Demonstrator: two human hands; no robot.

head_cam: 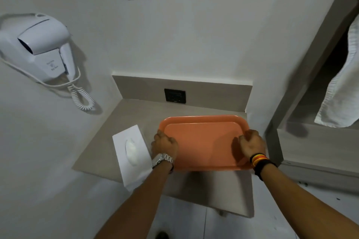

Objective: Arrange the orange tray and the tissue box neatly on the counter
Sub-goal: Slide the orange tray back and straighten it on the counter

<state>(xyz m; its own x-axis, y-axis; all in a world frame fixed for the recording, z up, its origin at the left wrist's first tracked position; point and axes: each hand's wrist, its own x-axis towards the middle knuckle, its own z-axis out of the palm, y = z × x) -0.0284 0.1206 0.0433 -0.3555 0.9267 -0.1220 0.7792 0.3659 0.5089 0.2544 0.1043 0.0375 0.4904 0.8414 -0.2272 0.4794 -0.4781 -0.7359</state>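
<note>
An empty orange tray (204,141) sits on the right half of the grey counter (124,122). My left hand (165,144), with a metal watch on the wrist, grips the tray's left rim. My right hand (251,144), with coloured wristbands, grips the tray's right rim. A white tissue box (132,151) with a tissue showing in its oval slot lies flat just left of the tray, turned at a slant, its near end over the counter's front edge.
A black wall socket (174,96) is set in the backsplash behind the tray. A white wall-mounted hair dryer (38,44) with a coiled cord hangs at left. A grey side panel (303,75) and a white towel (342,87) stand at right.
</note>
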